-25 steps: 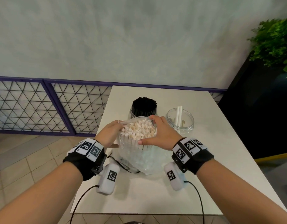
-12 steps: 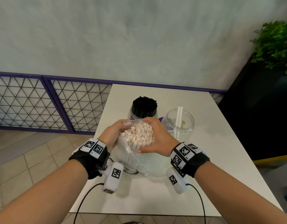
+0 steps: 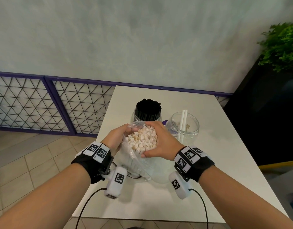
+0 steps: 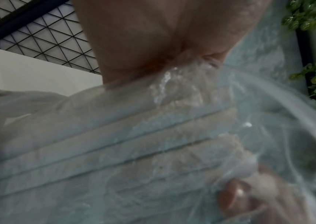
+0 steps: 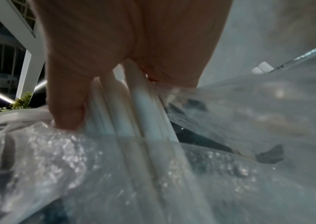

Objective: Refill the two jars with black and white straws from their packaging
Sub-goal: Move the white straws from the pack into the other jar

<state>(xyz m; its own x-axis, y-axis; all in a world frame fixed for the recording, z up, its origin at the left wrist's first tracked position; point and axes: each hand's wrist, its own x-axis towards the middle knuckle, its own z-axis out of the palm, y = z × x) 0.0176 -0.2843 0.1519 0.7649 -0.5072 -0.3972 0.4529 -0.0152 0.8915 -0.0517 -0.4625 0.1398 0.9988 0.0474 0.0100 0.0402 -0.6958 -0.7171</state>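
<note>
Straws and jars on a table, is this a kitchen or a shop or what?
Probably a cafe or drinks shop seating area, though that's a guess. Jars of black straws and white straws stand on a small white table, beside a purple-framed mesh railing and a potted plant.

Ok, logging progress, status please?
Right hand grips white straws; left hand holds bag. Clear jar nearly empty. Nothing blocking.

The head view looks down on the white square table (image 3: 208, 146); both wrist views, blurred, press against the clear crinkled plastic bag (image 4: 115, 151).
</note>
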